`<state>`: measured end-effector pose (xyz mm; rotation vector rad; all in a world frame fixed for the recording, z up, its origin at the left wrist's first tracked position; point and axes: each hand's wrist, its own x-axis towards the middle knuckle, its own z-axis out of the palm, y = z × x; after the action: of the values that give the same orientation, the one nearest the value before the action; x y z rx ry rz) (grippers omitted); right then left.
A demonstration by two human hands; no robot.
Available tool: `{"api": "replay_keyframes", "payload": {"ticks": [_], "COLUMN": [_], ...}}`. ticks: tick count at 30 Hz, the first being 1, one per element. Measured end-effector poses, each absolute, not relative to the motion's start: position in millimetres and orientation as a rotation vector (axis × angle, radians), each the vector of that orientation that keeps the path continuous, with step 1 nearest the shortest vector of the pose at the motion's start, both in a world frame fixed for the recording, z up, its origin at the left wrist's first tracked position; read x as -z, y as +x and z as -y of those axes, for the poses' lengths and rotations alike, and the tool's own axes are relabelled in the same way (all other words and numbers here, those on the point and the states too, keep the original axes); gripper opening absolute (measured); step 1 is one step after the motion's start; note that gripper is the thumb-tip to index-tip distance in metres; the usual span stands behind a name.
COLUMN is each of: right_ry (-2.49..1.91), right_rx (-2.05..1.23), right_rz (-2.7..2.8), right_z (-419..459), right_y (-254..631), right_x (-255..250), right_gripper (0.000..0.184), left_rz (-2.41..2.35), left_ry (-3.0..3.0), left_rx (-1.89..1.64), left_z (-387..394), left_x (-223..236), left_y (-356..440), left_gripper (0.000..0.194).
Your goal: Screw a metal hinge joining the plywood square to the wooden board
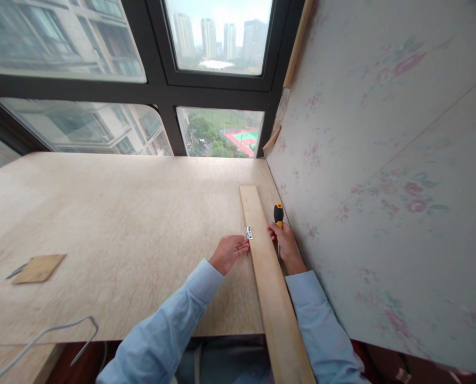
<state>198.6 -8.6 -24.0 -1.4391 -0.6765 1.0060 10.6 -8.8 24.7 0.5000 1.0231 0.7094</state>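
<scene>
A long pale wooden board (266, 266) lies lengthwise on the light tabletop, its near end reaching past the front edge. On its left edge rests a small silver hinge (249, 233) with visible holes. My left hand (230, 252) is closed at that edge, fingertips pinched against the hinge's lower left side. Along the board's right side, my right hand (286, 244) wraps round a screwdriver (278, 213) with a black and yellow handle. Its handle end points up and away from me; the metal shaft runs down below my fingers beside the board.
A tan square piece (40, 268) lies at left on the tabletop (142, 213), over a thin grey pointed object (17, 271). A white cable (48, 329) loops over the front left edge. The floral wall (381, 213) stands close on the right; dark-framed windows (217, 96) are behind.
</scene>
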Motion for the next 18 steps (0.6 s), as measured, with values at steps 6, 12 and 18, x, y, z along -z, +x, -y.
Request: {"api": "replay_keyframes", "payload": {"ticks": [6, 12, 18], "right_ry": [-1.434, -1.433, -1.442], "right_rx": [-0.981, -0.955, -0.947], "right_rz": [0.653, 0.657, 0.671], "right_z": [9.4, 11.4, 13.1], "right_y": [196.7, 195.3, 191.8], "right_x": [22.1, 18.1, 15.9], "right_gripper": [0.026, 0.025, 0.025], "left_rz": [-1.065, -1.079, -1.067], "left_ry": [0.508, 0.517, 0.712], "left_rx": [-0.629, -0.534, -0.520], "left_z": [2.8, -7.6, -15.0], "left_x": [-28.7, -30.6, -28.6], "left_y": [9.0, 9.8, 14.5], "left_gripper": [0.009, 0.012, 0.015]}}
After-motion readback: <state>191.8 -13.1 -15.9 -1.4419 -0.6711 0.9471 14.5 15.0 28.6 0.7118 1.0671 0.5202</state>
